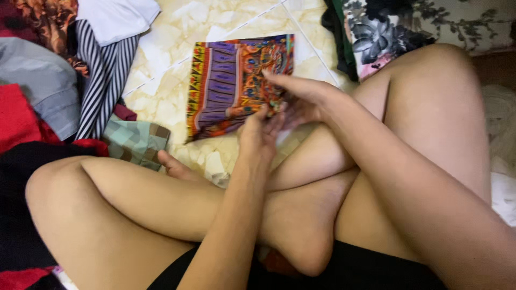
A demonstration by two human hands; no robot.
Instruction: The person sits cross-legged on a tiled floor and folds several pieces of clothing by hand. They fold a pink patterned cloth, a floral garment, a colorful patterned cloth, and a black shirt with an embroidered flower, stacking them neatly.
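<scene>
1. Crossed bare legs (177, 198) fill the near part of the view; person sits on a pale marbled tile floor (172, 48).
2. Just beyond the shins lies a folded patterned cloth (231, 86), purple centre w/ orange, red & yellow borders, flat on the floor.
3. Left hand (260, 134) touches the cloth's near edge, fingers (271, 119) loosely curled at the hem; can't tell if they pinch it or only rest on it.
4. Right hand (301, 96) lies over the cloth's near right corner, fingers stretched out flat, pressing rather than gripping.
5. Step in hand, by my reading: smoothing or squaring a fold already made. A further fold would prob. need both hands to take hold of an edge first.
6. Cloth is a rough rectangle, slightly skewed; long axis runs near-to-far, tilted a bit to the right at the far end. Purple stripes run crosswise to it.
7. Around it: striped black & white garment (105, 70) and grey garment (40, 80) at left, small checked teal cloth (134, 140) near the left knee, floral fabric (387, 27) at upper right.
</scene>
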